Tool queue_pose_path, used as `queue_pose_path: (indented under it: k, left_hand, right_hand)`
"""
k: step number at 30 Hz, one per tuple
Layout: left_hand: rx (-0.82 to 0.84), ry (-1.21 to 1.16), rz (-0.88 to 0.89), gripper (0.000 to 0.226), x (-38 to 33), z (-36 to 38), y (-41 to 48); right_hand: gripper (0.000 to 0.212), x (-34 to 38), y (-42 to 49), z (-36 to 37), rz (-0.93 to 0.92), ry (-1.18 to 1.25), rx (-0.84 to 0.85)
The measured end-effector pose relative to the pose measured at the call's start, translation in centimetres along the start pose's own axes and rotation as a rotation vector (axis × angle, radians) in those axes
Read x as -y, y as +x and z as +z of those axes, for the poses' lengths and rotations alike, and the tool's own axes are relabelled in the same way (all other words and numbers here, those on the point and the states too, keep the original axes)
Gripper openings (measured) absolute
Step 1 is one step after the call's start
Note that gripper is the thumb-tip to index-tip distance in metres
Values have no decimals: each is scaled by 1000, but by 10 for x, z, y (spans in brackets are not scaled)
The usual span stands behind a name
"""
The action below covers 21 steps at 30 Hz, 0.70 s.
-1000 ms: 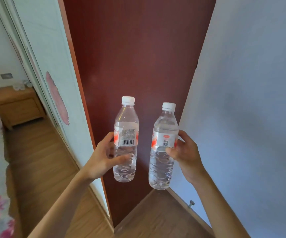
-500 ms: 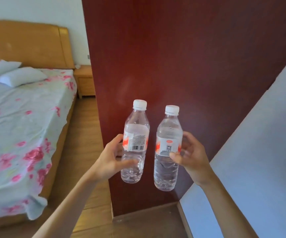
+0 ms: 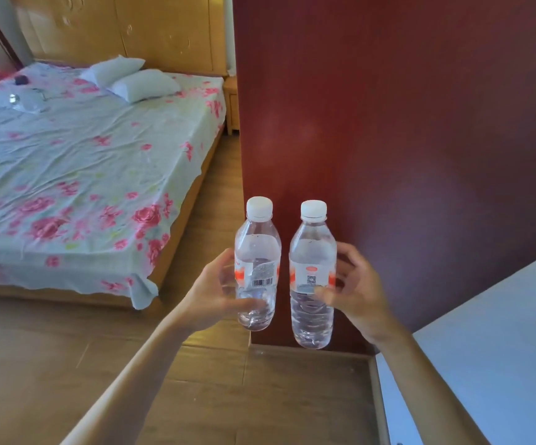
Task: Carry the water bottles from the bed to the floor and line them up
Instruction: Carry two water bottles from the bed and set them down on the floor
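I hold two clear water bottles upright in the air, side by side, each with a white cap and a red-and-white label. My left hand grips the left bottle around its lower half. My right hand grips the right bottle at the label. Both hang above the wooden floor, in front of a dark red panel. On the bed at the far left lies another clear bottle on its side.
The dark red panel stands straight ahead, a pale wall at the lower right. The bed has a floral sheet, two pillows and a wooden headboard. A small dark object lies near the far bottle. A nightstand sits beside the bed.
The view has swung left: the bed now fills the left side and the far bottle on it has come into sight. Both bottles stay gripped upright in my hands.
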<state>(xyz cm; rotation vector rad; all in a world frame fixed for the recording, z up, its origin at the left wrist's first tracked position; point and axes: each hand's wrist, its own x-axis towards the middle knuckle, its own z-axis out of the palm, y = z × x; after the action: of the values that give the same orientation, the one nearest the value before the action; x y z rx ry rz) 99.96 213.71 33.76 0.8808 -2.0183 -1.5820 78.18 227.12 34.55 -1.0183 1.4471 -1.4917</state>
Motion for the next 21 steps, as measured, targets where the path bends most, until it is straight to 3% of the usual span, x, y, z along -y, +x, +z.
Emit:
queue_pose_path:
  k: [12,21]
  left_hand:
    - [-35,16,-126,67,72,1,-4]
    - [-13,5,-205,63,147,11,1]
  right_hand:
    - [68,-60,3,19,8,-181,-11]
    - [72,-138,5,15,132,-318,54]
